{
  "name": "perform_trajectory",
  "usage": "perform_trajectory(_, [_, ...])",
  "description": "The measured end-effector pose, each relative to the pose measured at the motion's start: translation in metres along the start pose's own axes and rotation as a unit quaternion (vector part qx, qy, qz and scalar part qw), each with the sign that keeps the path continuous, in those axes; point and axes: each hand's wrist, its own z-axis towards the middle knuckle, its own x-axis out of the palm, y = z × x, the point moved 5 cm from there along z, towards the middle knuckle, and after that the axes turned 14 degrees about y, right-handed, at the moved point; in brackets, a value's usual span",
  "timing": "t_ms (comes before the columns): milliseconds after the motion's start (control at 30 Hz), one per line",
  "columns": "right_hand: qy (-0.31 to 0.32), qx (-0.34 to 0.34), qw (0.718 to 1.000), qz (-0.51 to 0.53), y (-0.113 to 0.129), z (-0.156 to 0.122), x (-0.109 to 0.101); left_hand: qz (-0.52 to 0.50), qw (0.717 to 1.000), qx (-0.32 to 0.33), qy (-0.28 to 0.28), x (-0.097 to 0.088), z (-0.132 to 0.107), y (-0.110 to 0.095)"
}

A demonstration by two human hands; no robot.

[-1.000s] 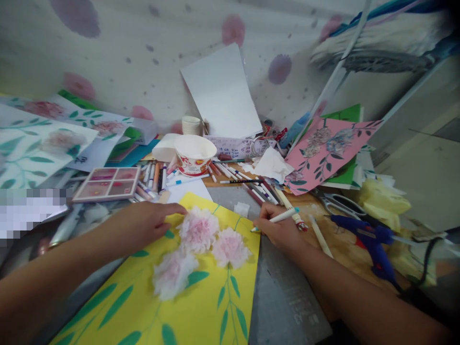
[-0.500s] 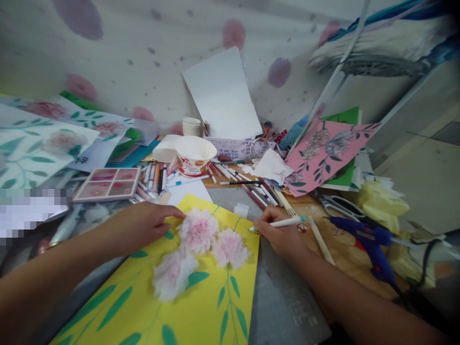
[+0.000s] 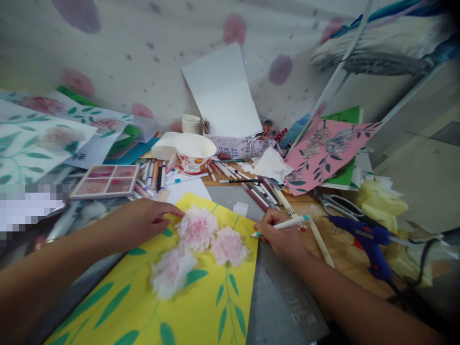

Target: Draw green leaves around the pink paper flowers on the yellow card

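Observation:
Yellow paper (image 3: 201, 306) bearing green painted leaves and stems lies on a grey cutting mat (image 3: 283, 292). Three pale pink ruffled paper flowers (image 3: 197, 228) sit on its upper half. My left hand (image 3: 145, 223) rests over the paper's upper left edge, index finger stretched to the top flower's edge and the other fingers loosely curled; nothing shows in it. Beside the right edge, my right hand (image 3: 278, 235) grips a white marker pen (image 3: 289, 223) with a teal tip and teal end. Its tip points left, close to the paper's upper right corner; contact I cannot tell.
Behind the paper stand a paper bowl (image 3: 196, 155), scattered markers (image 3: 233, 172) and crumpled tissue (image 3: 273, 165). Scissors (image 3: 336, 203) and a blue glue gun (image 3: 370, 239) lie right. A palette (image 3: 106, 181) and painted sheets (image 3: 43, 139) are left; a pink painted sheet (image 3: 327, 153) leans right.
The marker's tip has shifted slightly right and down with my right hand. My left hand stays by the top flower. The whole view has drifted slightly.

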Motion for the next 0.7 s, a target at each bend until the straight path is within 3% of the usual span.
perform_trajectory(700, [0.032,-0.007,0.999,0.002,0.001,-0.002,0.0,-0.015,1.0,0.001,0.009,-0.011,-0.012,-0.017])
